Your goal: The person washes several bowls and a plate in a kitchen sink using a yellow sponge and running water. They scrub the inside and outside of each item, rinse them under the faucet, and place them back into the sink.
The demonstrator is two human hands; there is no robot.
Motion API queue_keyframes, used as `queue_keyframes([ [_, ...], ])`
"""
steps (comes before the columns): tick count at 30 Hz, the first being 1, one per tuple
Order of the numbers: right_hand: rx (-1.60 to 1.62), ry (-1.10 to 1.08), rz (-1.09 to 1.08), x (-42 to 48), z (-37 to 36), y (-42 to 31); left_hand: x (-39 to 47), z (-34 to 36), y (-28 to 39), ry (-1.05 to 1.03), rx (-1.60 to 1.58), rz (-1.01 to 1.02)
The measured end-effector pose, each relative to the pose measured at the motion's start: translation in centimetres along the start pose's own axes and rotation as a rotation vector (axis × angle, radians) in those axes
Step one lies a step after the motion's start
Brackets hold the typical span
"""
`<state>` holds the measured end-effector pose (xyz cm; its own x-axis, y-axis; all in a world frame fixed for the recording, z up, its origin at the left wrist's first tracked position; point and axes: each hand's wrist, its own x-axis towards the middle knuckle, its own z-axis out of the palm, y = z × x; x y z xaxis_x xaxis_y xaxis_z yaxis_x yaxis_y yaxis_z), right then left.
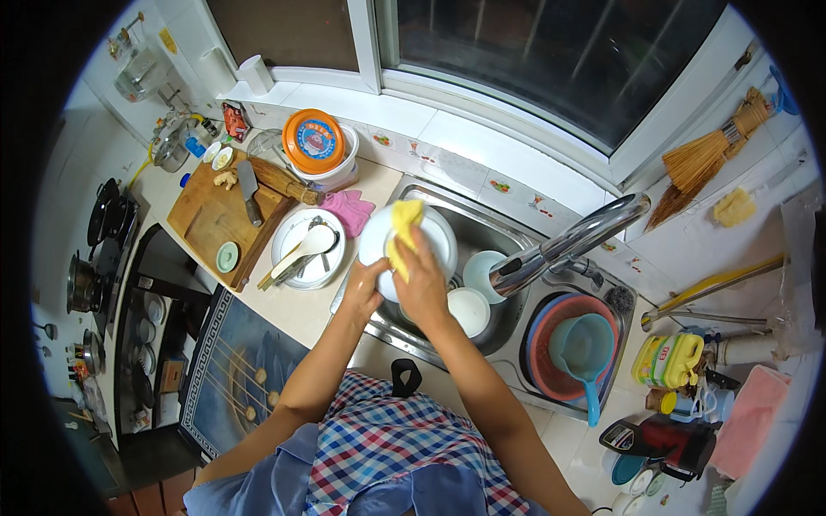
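Observation:
Over the left side of the steel sink (510,332), my left hand (366,287) grips the near left rim of a white plate (440,235). My right hand (419,274) presses a yellow cloth (406,219) against the plate's face; the cloth is bunched under the fingers. The plate is tilted and slightly blurred, and it hides part of the basin. Below it in the basin sit a white bowl (469,313) and a pale blue bowl (481,274), the latter partly behind the chrome faucet (568,238).
Left of the sink, a plate (303,280) holds spoons and chopsticks beside a pink cloth (352,209). A cleaver (248,187) and ginger (226,179) lie on a wooden cutting board (210,226). At right, a blue dipper (584,345) rests in a red basin (545,371).

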<state>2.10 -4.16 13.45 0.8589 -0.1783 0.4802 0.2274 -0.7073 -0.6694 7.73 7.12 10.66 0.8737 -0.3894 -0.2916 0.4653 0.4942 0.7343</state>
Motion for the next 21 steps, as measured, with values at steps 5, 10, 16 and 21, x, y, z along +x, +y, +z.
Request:
queue_keyframes([
  [5,-0.071,0.150,-0.097,1.1,-1.5,2.4,0.5,-0.4,1.9,-0.033,-0.124,-0.063],
  [10,0.365,0.227,0.414,3.6,-1.7,3.7,0.5,-0.5,2.2,0.044,-0.294,-0.075],
  [16,0.032,0.210,0.002,-0.5,1.5,0.0,2.3,0.0,-0.1,0.015,-0.478,-0.155],
  [21,0.102,-0.022,-0.063,-3.2,1.7,-1.5,2.6,-1.4,-2.5,-0.291,-0.749,-0.170],
])
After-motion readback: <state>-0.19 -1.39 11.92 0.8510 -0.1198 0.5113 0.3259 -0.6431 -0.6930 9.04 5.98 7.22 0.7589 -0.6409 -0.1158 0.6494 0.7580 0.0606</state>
